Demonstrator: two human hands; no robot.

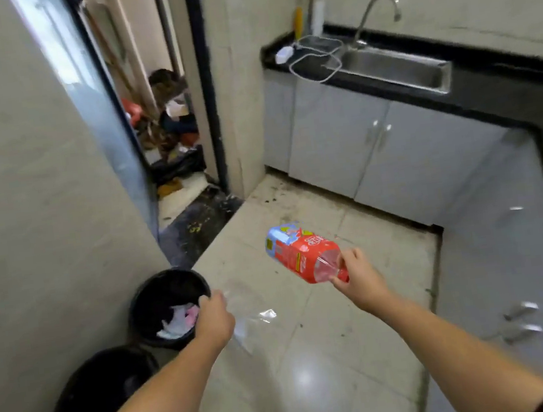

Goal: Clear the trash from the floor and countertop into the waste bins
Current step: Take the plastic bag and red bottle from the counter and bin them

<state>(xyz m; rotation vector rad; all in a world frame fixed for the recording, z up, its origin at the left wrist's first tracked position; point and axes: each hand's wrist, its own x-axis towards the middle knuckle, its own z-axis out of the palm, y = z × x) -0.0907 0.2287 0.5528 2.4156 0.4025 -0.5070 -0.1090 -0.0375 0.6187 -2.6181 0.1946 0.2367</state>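
Note:
My right hand (357,274) grips the neck end of an empty plastic bottle with a red label (303,253), held sideways above the tiled floor. My left hand (213,317) is closed on a clear plastic wrapper (253,317) that hangs to its right, just beside the rim of a black waste bin (167,283). That bin holds some white and pink scraps. A second black bin (98,395) stands nearer to me against the left wall, partly hidden by my left forearm.
A black countertop (488,90) with a steel sink (393,67), tap, white cable and small white device runs along the right over grey cabinets. A doorway at the back left opens on a cluttered pile and a black bag (178,166). Dirt specks lie near the cabinet base.

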